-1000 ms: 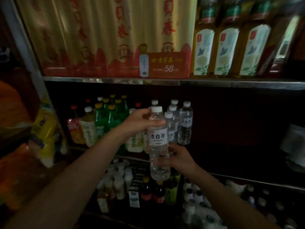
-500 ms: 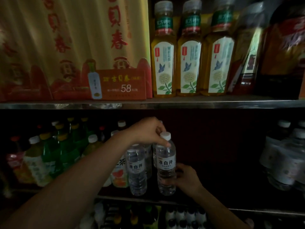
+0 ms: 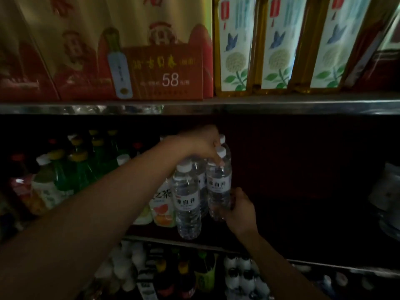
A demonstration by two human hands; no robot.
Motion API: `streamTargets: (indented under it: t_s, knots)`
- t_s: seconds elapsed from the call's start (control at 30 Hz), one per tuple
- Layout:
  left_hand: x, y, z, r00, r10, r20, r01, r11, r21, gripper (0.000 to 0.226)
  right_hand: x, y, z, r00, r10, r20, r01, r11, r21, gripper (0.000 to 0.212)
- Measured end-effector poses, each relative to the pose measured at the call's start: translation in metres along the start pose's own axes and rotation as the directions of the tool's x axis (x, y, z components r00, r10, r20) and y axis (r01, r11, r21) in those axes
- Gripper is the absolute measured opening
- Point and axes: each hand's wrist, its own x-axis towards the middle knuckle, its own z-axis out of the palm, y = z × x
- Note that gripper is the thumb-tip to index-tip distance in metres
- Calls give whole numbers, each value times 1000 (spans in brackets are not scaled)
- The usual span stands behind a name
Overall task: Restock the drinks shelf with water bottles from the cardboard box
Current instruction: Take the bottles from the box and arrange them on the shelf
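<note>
A clear water bottle (image 3: 218,187) with a white cap and white label stands upright on the dark middle shelf (image 3: 164,240). My left hand (image 3: 198,144) reaches over from the left, its fingertips pinching the bottle's neck just under the cap. My right hand (image 3: 240,210) grips the bottle's lower part from the right. Another water bottle (image 3: 187,204) of the same kind stands just left of it, nearer the shelf's front edge, and more white caps show behind. The cardboard box is out of sight.
Green, yellow-capped and tea bottles (image 3: 71,174) crowd the shelf's left side. The shelf right of the held bottle is dark. Tall yellow tea bottles (image 3: 279,46) and red-gold boxes (image 3: 134,61) stand on the metal shelf (image 3: 281,106) above. Small bottles (image 3: 186,276) fill the shelf below.
The bottle went from in front of the shelf to standing on it beside the other water bottles. Both hands stayed on it, and my view came closer.
</note>
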Motion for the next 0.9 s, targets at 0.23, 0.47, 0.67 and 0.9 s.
streamTargets:
  t_s: [0.23,0.47,0.67,0.9]
  knots:
    - [7,-2,3,1000,0,-1,0,999,-50,40,-7,-4,5,996,58,-64,-57,998,12,51]
    - [-12,-1,2,997,-5,-75,4,1000,-13,51,-2,-11,-1,995,97,-29,-99,991,-95,59]
    - [-85,-28,-30,927,-26,-375,-61,974,-217,58,8,-32,-37,937,232,260,-279,947,161,76]
    - [-234,-102,18,817,-387,-428,144,856,-497,58,-100,-123,-23,947,78,-313,126,804,581,8]
